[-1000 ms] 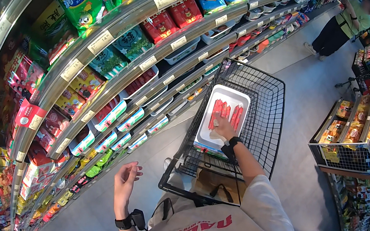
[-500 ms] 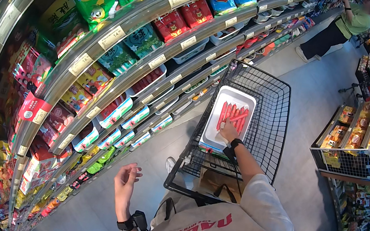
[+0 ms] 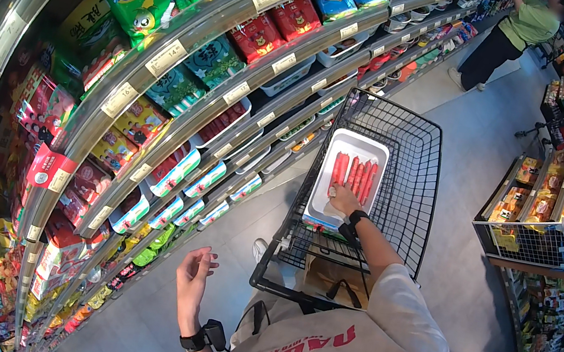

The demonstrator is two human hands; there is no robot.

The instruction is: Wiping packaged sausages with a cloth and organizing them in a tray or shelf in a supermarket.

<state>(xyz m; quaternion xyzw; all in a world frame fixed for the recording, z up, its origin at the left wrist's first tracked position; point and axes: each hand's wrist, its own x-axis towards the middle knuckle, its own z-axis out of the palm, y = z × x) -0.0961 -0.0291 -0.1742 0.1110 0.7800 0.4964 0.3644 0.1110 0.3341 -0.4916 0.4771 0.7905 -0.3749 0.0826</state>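
A black wire shopping cart (image 3: pixel 416 185) stands before me. In it, a white plastic tub (image 3: pixel 331 156) holds several red stick-shaped packs, like wrapped sausages (image 3: pixel 358 174), lying side by side lengthwise. My right hand (image 3: pixel 345 200) reaches into the near part of the tub, its fingers closed around the lower end of a red stick at the left of the row. The fingertips are partly hidden. My left hand (image 3: pixel 195 270) hangs in the air left of the cart, fingers loosely bent and apart, with nothing in it.
Curved snack shelves (image 3: pixel 191 47) with price tags line the left side. A paper bag (image 3: pixel 331 283) lies under the cart basket. On the right stands a slanted display rack (image 3: pixel 556 202). A person in a green top (image 3: pixel 527 27) stands far up the aisle.
My right hand has moved slightly left and down in the tub. The red stick that slanted across the others now lies in line with them. My left hand stays about where it was.
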